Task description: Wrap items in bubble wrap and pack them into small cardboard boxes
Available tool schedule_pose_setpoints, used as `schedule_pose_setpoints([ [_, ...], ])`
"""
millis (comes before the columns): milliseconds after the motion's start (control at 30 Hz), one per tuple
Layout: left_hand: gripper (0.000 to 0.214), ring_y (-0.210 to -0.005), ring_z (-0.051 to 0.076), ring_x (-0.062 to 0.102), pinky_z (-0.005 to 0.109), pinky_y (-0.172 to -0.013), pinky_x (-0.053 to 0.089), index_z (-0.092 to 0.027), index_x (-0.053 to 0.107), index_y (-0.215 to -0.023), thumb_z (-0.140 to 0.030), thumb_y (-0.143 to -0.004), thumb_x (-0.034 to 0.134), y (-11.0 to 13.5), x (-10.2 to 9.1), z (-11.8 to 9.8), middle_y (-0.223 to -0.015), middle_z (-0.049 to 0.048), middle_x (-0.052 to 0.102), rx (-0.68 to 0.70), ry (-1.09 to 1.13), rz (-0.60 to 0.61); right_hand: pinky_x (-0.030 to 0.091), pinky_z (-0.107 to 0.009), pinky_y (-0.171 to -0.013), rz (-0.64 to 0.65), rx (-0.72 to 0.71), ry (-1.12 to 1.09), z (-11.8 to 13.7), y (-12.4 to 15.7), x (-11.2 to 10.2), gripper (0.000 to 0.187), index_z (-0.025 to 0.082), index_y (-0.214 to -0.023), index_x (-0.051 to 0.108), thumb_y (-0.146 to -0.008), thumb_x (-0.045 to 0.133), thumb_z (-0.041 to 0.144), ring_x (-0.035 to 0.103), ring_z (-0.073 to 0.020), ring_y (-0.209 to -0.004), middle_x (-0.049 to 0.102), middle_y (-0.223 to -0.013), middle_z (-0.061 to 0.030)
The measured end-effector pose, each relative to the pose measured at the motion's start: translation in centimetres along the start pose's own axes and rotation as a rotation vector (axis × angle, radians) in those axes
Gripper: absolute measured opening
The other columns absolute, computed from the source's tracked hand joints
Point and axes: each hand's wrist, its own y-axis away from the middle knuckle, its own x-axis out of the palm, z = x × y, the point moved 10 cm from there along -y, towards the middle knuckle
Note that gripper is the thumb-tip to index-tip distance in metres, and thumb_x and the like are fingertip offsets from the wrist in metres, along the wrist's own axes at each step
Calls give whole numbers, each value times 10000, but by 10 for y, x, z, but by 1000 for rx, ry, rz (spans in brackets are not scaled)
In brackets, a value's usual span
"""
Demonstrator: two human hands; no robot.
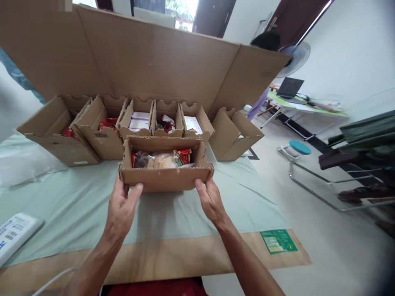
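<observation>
The left hand and right hand grasp the lower ends of the open carton, over the pale cloth. Level, matched support should best keep the loose packets inside, its back wall clear of the box row behind

No wording can be read; print on the white box and green card is too blurred.
</observation>
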Motion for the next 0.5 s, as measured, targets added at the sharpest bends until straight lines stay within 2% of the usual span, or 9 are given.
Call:
schedule_pose_setpoints([
  [100,622,-1403,275,540,426,-1221,398,-243,560,-1465,-424,-895,731,16,-29,-18,-1385,76,675,10,-103,-45,449,-479,-1165,20,-48,-9,27,12,10,537,222,-1505,516,-1041,454,486,572,-296,-1359,609,-1484,-112],
  [200,557,-1406,262,536,418,-1256,355,-253,609,-1404,-408,-885,739,3,-48,-54,-1335,36,702,128,-192,-113,478,-481,-1133,57,-92,-39,52,-5,24,540,207,-1480,535,-1028,464,492,607,-297,-1299,648,-1429,-117],
  [267,551,-1363,245,572,411,-1244,375,-261,585,-1415,-400,-897,714,-8,-39,-74,-1345,8,693,193,-172,-101,479,-472,-1130,41,-117,-78,63,-18,19,548,183,-1455,553,-1020,472,506,618,-297,-1276,668,-1394,-126],
  [333,536,-1330,232,596,417,-1218,410,-262,547,-1439,-412,-937,659,-8,-17,-80,-1359,-7,680,178,-158,-22,467,-462,-1147,-11,-123,-98,66,-17,-1,553,177,-1451,553,-1019,485,516,609,-294,-1295,667,-1400,-123],
  [433,605,-1335,252,599,434,-1202,430,-253,505,-1484,-419,-928,678,17,4,-74,-1438,47,641,125,-146,63,463,-483,-1152,-109,-63,-33,59,11,-34,556,213,-1469,542,-1027,486,546,597,-303,-1321,668,-1400,-107],
  [500,635,-1381,269,570,441,-1220,409,-245,483,-1510,-427,-933,675,35,-3,-65,-1460,82,627,75,-154,64,472,-508,-1142,-107,-23,4,54,30,-35,555,234,-1477,539,-1027,485,554,599,-317,-1321,666,-1403,-105],
])
